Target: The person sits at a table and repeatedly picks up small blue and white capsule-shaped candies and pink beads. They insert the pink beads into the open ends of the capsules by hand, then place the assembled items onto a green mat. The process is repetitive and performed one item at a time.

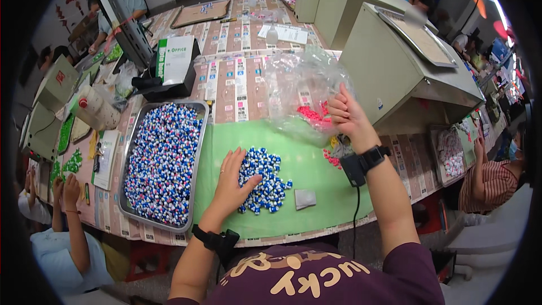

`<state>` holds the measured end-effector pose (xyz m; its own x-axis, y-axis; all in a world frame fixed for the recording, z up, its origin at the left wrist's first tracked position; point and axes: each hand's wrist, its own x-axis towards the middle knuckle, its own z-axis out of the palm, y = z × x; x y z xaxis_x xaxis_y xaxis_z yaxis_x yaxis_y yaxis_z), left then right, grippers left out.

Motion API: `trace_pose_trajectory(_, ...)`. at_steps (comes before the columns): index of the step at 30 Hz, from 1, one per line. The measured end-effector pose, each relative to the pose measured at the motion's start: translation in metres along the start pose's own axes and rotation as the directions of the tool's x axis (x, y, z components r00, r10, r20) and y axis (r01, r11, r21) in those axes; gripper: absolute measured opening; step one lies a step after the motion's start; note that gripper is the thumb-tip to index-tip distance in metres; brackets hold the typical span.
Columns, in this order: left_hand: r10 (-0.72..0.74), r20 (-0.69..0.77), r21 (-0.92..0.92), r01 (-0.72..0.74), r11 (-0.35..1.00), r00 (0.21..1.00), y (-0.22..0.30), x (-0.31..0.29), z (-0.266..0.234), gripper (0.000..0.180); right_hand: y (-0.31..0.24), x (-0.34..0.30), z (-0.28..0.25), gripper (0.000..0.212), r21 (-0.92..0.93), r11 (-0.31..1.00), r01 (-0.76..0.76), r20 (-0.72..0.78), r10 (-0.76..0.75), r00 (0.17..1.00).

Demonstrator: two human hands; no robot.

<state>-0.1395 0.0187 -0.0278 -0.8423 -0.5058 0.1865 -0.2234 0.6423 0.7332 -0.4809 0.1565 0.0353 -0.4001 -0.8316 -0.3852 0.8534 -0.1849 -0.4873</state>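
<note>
Silver metal forms the shallow rectangular tray (198, 161) at the left, filled with a mass of tiny blue-and-white rounded pieces (164, 158) flecked with pink. Just right of it, on the flat pale-green mat (231, 135) that covers part of the paper-covered desk (223, 99), the left hand (230, 179) lies palm down, fingers extended and thumb set apart, against the near-left side of a loose pile of small blue-and-white rounded pieces (262, 181). It does not appear to grip any of them. Beside the pile's lower right is a small flat grey square (305, 199). Beyond the mat's far edge slumps a large clear plastic bag (288, 79) with small bright-red pieces (311, 114) inside; more loose red pieces (332, 158) are scattered on the mat. The right hand (349, 114) is raised in front of the bag, its fingers curled in; whether it pinches plastic or anything else, I cannot tell. Further right stands a boxy beige metal housing (372, 62).

The step in hand looks like managing the loose pile, the left hand confining it. Work on that pile would call for a light, flat left hand that avoids scattering pieces, and a lowered right hand with clear fingertips.
</note>
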Motion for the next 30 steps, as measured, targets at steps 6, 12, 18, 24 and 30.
trace_pose_trajectory(6, 0.031, -0.111, 0.076, -0.022, 0.997, 0.993, 0.018, -0.011, 0.005, 0.065, 0.043, -0.102, 0.003, 0.051, -0.462, 0.887, -0.019, -0.075, -0.018, 0.997)
trace_pose_trajectory(12, 0.235, -0.049, 0.021, -0.235, 0.972, 0.971, 0.071, 0.005, 0.011, 0.026, 0.079, -0.133, -0.046, 0.051, -0.493, 0.87, 0.021, -0.18, -0.125, 0.976)
trace_pose_trajectory(18, 0.314, 0.247, 0.234, -0.371, 0.899, 0.917, 0.083, 0.011, 0.042, 0.021, 0.085, -0.127, -0.06, 0.048, -0.471, 0.875, 0.11, -0.156, -0.206, 0.966)
trace_pose_trajectory(24, 0.261, 0.263, 0.283, -0.332, 0.9, 0.929, 0.086, 0.017, 0.04, 0.013, 0.095, -0.129, -0.069, 0.047, -0.46, 0.867, 0.191, -0.078, -0.254, 0.964)
trace_pose_trajectory(30, 0.299, 0.123, 0.14, -0.315, 0.939, 0.946, 0.085, 0.019, 0.032, 0.014, 0.105, -0.127, -0.073, 0.048, -0.546, 0.777, 0.313, -0.01, -0.38, 0.925)
